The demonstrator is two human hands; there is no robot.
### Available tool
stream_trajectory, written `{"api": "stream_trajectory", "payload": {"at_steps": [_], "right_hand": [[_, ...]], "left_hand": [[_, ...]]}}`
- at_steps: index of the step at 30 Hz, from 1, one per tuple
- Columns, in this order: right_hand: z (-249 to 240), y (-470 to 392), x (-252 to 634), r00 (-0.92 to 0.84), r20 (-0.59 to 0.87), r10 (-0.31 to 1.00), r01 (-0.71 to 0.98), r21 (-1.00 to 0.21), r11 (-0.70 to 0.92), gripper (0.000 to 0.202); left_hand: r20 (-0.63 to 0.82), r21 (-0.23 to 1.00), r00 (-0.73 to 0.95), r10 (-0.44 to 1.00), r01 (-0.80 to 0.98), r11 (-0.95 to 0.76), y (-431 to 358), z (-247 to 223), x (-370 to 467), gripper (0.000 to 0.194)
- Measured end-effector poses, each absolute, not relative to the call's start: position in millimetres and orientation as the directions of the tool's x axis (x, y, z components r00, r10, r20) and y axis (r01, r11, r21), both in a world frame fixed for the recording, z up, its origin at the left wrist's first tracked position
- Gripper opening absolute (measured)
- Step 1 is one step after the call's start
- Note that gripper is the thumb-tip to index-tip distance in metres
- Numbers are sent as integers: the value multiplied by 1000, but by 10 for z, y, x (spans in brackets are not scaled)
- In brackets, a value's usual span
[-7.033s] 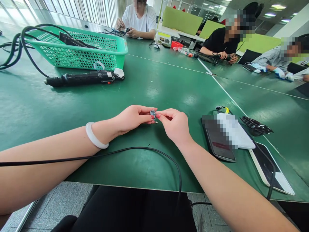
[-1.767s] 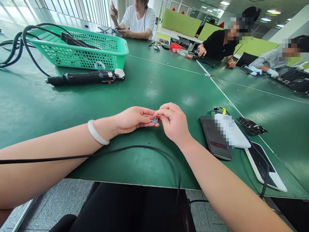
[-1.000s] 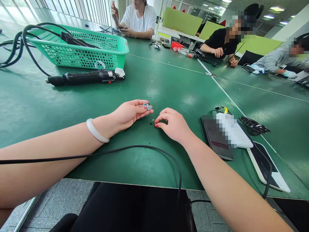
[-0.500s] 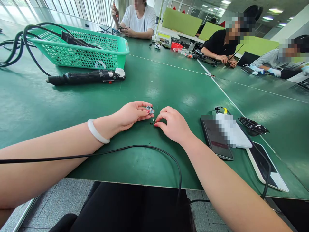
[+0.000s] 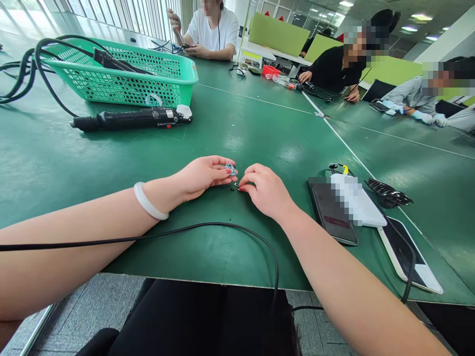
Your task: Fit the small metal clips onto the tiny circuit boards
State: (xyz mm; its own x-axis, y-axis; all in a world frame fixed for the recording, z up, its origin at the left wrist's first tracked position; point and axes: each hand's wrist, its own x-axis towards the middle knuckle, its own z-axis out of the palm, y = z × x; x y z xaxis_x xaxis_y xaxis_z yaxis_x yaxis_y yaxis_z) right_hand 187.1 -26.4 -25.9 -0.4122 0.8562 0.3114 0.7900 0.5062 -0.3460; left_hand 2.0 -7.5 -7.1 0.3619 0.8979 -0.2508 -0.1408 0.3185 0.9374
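My left hand (image 5: 208, 177) is closed, pinching a small bluish circuit board (image 5: 231, 169) between thumb and fingers just above the table. Close on its right, my right hand (image 5: 264, 189) pinches a tiny metal piece (image 5: 236, 184) at its fingertips; the piece is too small to name. A black speck-like part (image 5: 232, 189) lies on the green table (image 5: 208, 252) under the fingertips. The two hands are a short way apart and do not touch.
A green basket (image 5: 129, 91) with cables stands at the back left, a black electric screwdriver (image 5: 129, 117) before it. A black cable (image 5: 222, 224) crosses near me. Phones (image 5: 415, 257) and a black flat device (image 5: 330, 212) lie right. Several people sit across the table.
My hands stay almost still, the right fingertips shifting very slightly. Across the table, the co-worker in black has moved one hand left, and the gloved co-worker's hands have come together.
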Motion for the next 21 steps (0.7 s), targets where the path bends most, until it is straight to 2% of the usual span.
{"api": "stream_trajectory", "payload": {"at_steps": [3,12,16,21], "right_hand": [[-257,-260,1869,-410,301,861,800,-335,498,11],[-320,-195,1845,-440,297,848,810,-276,517,17],[-287,-221,1857,-434,309,846,792,-317,522,18],[-267,-250,1863,-384,313,869,784,-387,486,9]], "left_hand": [[-251,937,366,896,-140,320,-76,-76,17,16],[-261,935,364,894,-136,329,-75,-61,19,19],[-251,936,368,895,-143,322,-76,-65,18,18],[-257,934,370,893,-143,329,-81,-65,12,17]]}}
